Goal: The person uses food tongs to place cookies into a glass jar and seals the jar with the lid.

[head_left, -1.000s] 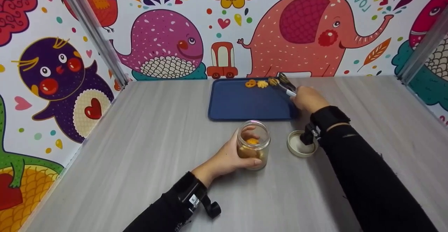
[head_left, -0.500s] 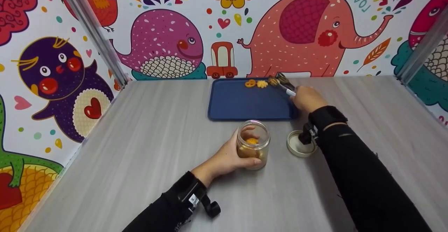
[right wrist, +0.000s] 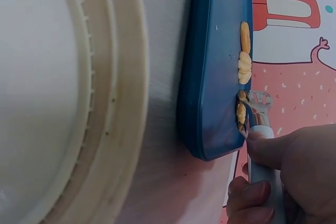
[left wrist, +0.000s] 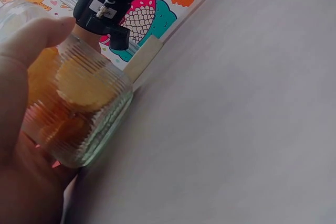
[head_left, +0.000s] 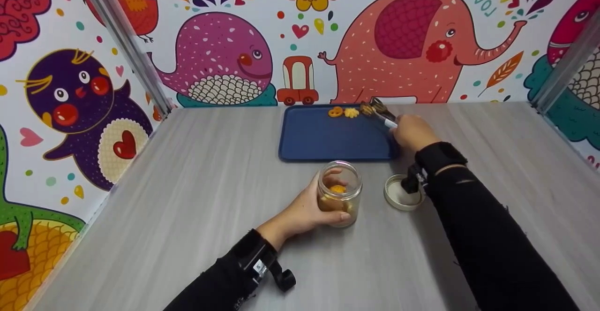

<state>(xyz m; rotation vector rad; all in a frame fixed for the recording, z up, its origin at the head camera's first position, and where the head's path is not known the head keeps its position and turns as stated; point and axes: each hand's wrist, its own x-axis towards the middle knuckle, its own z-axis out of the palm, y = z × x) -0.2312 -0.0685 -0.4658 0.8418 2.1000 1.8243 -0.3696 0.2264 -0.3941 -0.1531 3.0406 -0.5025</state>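
Observation:
My left hand grips a ribbed glass jar around its side; orange and yellow snack pieces lie inside. My right hand holds metal tongs with pale handles at the tray's back right corner. The tongs' ends are around a small snack piece at the blue tray's edge; whether they squeeze it I cannot tell. Left of it on the tray lie a pale flower-shaped snack and a pretzel-shaped one.
A round lid lies upturned on the table, right of the jar, partly under the right wrist's camera mount. A patterned wall stands directly behind the tray, with another at the left.
The right forearm has shifted very slightly. The tongs' ends stay at the tray's back right corner, and the left hand and jar have not visibly moved.

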